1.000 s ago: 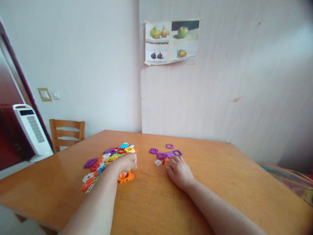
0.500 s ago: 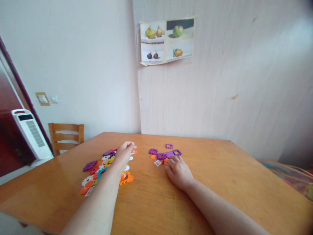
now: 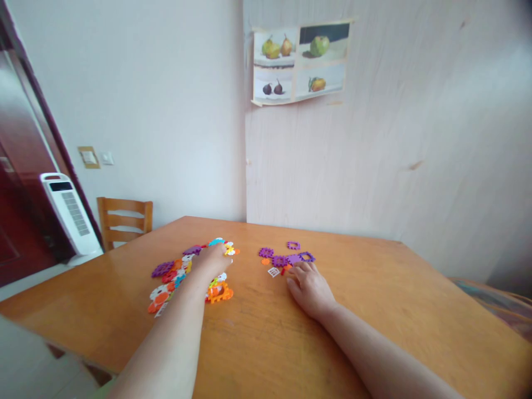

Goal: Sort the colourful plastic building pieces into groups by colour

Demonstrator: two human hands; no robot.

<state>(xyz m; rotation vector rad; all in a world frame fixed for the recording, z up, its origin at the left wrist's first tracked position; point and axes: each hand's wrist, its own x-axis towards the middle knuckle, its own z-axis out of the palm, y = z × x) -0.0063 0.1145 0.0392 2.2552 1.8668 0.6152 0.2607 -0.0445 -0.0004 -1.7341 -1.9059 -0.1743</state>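
My left hand [image 3: 213, 260] reaches forward over a pile of flat coloured plastic pieces [image 3: 178, 274] on the wooden table [image 3: 374, 293]. Its fingers are curled down onto the far pieces, and I cannot make out anything held. An orange piece [image 3: 219, 292] lies just right of my left wrist. My right hand [image 3: 310, 285] rests palm down on the table, fingers stretched toward a small group of purple pieces [image 3: 286, 257]. A small white piece [image 3: 273, 272] lies just left of its fingertips.
A wooden chair [image 3: 124, 219] stands beyond the table's left corner, beside a white heater [image 3: 68, 213]. A sheet of fruit pictures [image 3: 301, 61] is taped to the wall panel behind the table. The table's left edge runs close to my left elbow.
My left hand has moved forward from the near side of the coloured pile to its far end. My right hand has stayed in place. The view has shifted slightly.
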